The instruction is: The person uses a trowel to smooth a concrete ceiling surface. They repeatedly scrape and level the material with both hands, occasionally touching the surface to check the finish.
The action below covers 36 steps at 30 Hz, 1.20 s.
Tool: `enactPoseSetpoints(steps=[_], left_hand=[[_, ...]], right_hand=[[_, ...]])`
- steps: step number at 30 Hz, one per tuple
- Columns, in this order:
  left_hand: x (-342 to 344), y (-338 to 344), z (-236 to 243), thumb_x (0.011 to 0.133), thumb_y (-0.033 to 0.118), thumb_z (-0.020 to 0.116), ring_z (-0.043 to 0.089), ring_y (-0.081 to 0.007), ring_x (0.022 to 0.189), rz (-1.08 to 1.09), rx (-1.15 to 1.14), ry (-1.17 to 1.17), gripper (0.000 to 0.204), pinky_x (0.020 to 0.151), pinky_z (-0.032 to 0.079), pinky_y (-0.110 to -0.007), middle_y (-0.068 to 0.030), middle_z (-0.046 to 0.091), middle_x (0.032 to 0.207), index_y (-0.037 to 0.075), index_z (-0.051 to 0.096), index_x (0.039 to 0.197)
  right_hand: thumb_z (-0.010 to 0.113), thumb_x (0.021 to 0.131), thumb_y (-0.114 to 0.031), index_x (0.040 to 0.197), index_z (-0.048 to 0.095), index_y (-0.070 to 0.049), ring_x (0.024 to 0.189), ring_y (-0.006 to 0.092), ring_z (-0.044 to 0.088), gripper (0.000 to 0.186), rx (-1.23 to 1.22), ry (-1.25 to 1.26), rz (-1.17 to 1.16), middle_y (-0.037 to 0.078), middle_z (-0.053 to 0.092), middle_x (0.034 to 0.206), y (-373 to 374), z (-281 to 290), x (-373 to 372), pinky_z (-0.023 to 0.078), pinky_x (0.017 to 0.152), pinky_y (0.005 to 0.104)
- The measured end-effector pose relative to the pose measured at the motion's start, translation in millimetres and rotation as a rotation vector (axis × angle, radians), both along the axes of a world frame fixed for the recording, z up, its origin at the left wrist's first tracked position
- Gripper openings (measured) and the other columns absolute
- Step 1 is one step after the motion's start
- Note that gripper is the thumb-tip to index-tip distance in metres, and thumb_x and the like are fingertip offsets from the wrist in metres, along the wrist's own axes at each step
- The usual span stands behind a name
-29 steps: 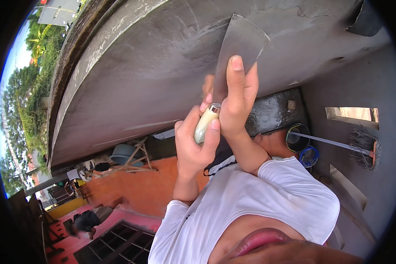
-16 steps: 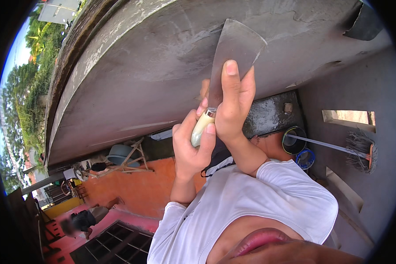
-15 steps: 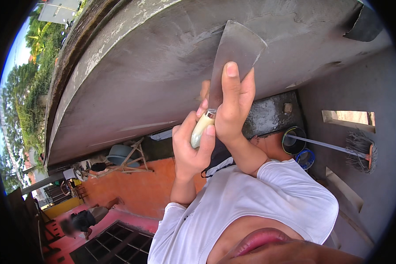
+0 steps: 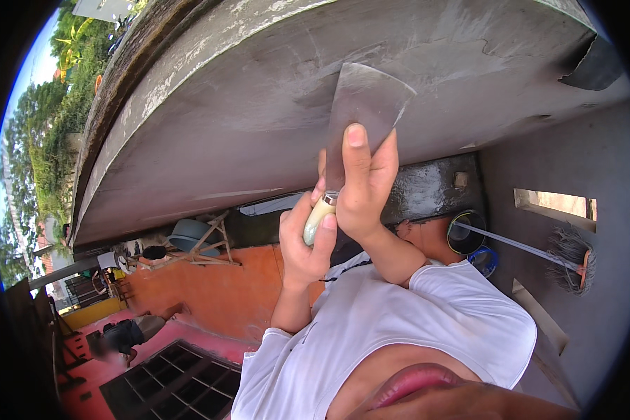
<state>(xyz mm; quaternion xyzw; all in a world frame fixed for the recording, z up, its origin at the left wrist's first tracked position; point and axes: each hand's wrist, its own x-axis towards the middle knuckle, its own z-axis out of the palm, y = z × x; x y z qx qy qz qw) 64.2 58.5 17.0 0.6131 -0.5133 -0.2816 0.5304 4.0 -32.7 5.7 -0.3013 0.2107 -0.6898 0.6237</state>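
A putty knife with a broad, flaring metal blade (image 4: 367, 94) and a pale handle (image 4: 316, 222) is held up in front of me, its wide edge pointing up. My left hand (image 4: 302, 245) is wrapped around the handle, the thumb lying along it. Higher up, my right hand (image 4: 364, 178) grips the lower blade, thumb on the near face and fingers behind. Beyond the blade spreads a grey plastered surface (image 4: 238, 140) with lighter smeared patches. Whether the blade's edge touches it I cannot tell.
At right, a mop (image 4: 574, 259) leans by a black bucket (image 4: 467, 231) and a blue container (image 4: 483, 259). A wooden trestle (image 4: 210, 245) and a grey-blue basin (image 4: 187, 235) stand on the orange floor (image 4: 189, 287). Another person (image 4: 129, 336) is at lower left.
Both hands and the putty knife have come lower in the picture, toward me. The grip looks the same. The whole view has shifted slightly.
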Motion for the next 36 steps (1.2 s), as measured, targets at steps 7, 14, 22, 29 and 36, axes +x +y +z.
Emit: enactPoseSetpoints(steps=[7,14,22,29,36], left_hand=[[-5.7,-8.1,5.9,0.090,0.021,0.058,0.055,-0.0158,0.055,-0.074,0.067,-0.078,0.038,0.056,0.044,-0.029,-0.0101,0.059,0.068,-0.012,0.058,0.109],[-10.8,-0.4,-16.3,0.094,0.027,0.055,0.054,-0.0140,0.057,0.011,-0.039,-0.049,0.042,0.055,0.042,-0.028,-0.0077,0.058,0.068,-0.011,0.057,0.111],[-26.7,-3.7,-23.1,0.095,0.028,0.053,0.047,-0.0079,0.056,-0.046,-0.023,0.151,0.049,0.052,0.035,-0.025,-0.0008,0.053,0.066,-0.013,0.054,0.122],[-55.5,-19.5,-27.1,0.096,0.038,0.045,0.046,-0.0057,0.060,0.001,-0.022,0.167,0.050,0.053,0.030,-0.022,-0.0004,0.054,0.071,-0.008,0.055,0.114],[-81.5,-24.1,-58.3,0.098,0.022,0.048,0.045,-0.0070,0.054,-0.054,-0.137,0.368,0.044,0.050,0.033,-0.025,-0.0008,0.049,0.061,-0.016,0.048,0.120]], right_hand=[[0.051,0.104,-0.027,0.111,0.045,-0.004,0.043,0.0100,0.046,0.024,0.002,-0.010,-0.020,0.005,0.054,0.072,-10.1,8.4,-15.1,0.039,0.037,0.0247],[0.054,0.103,-0.026,0.116,0.049,0.000,0.073,0.0069,0.052,0.030,-0.042,0.016,0.089,0.003,0.058,0.090,-1.7,-6.8,-12.7,0.044,0.064,0.0231],[0.055,0.103,-0.026,0.116,0.051,0.000,0.067,0.0060,0.052,0.029,-0.147,0.200,-0.038,0.003,0.060,0.090,-12.3,-2.0,-27.1,0.043,0.059,0.0228],[0.056,0.103,-0.025,0.121,0.052,0.002,0.095,0.0093,0.055,0.033,-0.123,0.189,0.117,0.006,0.062,0.106,-21.7,9.1,-51.3,0.046,0.082,0.0261],[0.057,0.103,-0.025,0.118,0.056,0.001,0.095,0.0099,0.055,0.030,-0.139,0.355,0.120,0.004,0.063,0.105,-25.9,-0.1,-70.6,0.045,0.085,0.0268]])
